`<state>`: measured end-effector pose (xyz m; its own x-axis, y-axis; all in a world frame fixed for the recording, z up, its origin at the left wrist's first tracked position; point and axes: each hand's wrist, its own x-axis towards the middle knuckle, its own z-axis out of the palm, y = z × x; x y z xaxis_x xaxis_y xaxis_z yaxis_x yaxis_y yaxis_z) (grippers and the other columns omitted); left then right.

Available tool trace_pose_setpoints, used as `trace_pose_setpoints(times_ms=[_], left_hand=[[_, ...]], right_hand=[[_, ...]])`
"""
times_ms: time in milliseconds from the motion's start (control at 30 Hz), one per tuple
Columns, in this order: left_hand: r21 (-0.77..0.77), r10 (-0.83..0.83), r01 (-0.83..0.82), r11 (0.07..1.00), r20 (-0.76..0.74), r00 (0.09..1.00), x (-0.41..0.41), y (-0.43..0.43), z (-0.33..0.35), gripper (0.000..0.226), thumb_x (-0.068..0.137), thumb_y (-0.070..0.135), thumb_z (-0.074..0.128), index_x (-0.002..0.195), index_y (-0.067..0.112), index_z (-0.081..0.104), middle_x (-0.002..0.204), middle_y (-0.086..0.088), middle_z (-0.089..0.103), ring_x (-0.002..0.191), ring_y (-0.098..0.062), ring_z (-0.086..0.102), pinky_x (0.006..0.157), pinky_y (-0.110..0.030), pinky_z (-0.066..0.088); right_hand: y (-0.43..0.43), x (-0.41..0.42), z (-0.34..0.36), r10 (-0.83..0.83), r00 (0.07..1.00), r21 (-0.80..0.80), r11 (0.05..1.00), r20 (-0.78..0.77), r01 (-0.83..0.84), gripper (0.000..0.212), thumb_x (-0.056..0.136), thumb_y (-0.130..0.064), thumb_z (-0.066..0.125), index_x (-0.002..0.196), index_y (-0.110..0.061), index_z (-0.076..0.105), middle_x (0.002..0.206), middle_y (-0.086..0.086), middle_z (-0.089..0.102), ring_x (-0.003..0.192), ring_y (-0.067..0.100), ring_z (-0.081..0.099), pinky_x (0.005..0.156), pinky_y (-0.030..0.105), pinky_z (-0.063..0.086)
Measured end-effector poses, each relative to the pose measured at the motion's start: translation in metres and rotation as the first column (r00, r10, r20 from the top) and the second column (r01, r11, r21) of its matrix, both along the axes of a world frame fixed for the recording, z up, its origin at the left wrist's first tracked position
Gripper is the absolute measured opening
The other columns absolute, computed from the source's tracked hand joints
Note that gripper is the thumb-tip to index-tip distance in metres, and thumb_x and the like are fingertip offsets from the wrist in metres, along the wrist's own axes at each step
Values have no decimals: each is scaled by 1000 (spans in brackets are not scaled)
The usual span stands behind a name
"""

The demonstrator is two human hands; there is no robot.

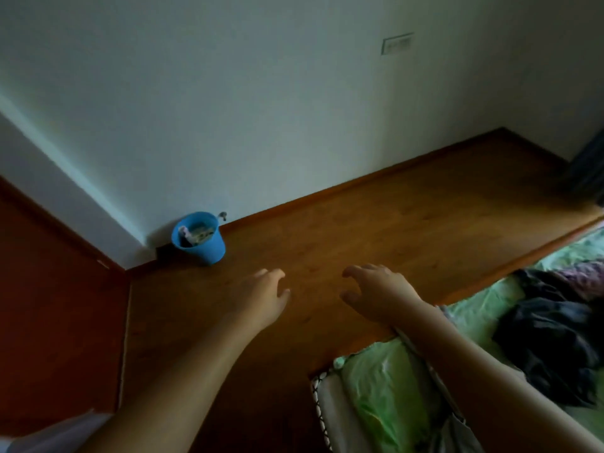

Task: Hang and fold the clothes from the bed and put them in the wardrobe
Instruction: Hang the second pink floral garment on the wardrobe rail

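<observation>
Both of my arms reach forward over the wooden floor. My left hand (261, 297) hovers with its fingers apart and holds nothing. My right hand (376, 291) is beside it, fingers spread and curled slightly, also empty. At the lower right is the bed (385, 397) with a light green sheet. A pile of dark clothes (552, 338) lies on it, to the right of my right forearm, with a purple patterned garment (585, 276) behind it. No wardrobe is in view.
A blue bucket (204, 245) with small items inside stands on the floor in the corner by the white wall. A reddish-brown panel (55, 305) fills the left side. A wall socket (397, 44) sits high on the wall. A dark curtain (588, 168) hangs at the right edge.
</observation>
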<state>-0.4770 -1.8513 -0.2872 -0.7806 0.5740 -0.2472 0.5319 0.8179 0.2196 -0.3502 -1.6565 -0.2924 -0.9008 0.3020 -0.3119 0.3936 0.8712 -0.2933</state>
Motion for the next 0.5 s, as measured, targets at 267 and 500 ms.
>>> trace_pose_setpoints(times_ms=[267,500], left_hand=[[-12,-289,289,957,22,957,-69,112,-18,45,99,45,51,142,32,47,135,5,56,115,-15,57,82,-29,55],[-23,-522,523,852,41,852,-180,200,-38,47,99,48,50,143,31,47,140,3,55,120,-18,58,86,-29,54]], right_hand=[[74,5,-7,-318,948,-39,947,25,319,56,89,-62,54,139,-39,45,137,-5,54,126,23,52,99,45,49],[115,-61,-16,-568,823,-23,823,20,568,49,89,-58,59,133,-38,52,127,-6,59,109,17,62,87,36,57]])
